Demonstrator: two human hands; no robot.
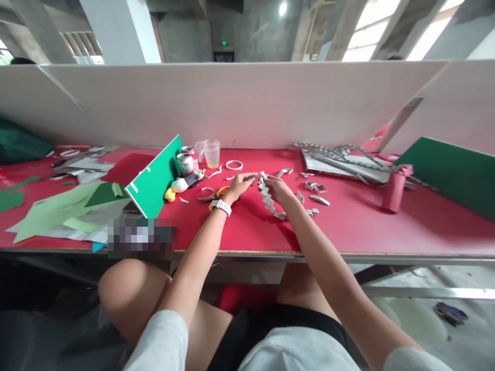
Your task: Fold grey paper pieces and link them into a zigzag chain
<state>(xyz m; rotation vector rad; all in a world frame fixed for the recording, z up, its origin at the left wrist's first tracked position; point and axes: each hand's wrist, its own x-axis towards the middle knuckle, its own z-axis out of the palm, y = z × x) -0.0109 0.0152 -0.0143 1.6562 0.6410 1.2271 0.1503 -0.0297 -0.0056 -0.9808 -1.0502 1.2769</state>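
A zigzag chain of folded grey-white paper [267,200] hangs from my right hand [279,188], whose fingers pinch its upper end. The rest of the chain curves down to the red table and passes behind my right forearm. My left hand [238,187], with a white watch on the wrist, is closed at the fingertips on a small folded paper piece [253,178], just left of the chain's end. Loose folded paper links [319,188] lie to the right of my hands. Yellow-handled scissors [221,192] lie partly hidden behind my left hand and wrist.
A green board [152,180] stands at left beside cans [185,164], a plastic cup [212,153] and a plush toy [180,185]. A tape roll [234,165] lies behind my hands. At right are a pink bottle [395,190] and a long braided chain [340,153]. Green paper [58,206] covers the left side.
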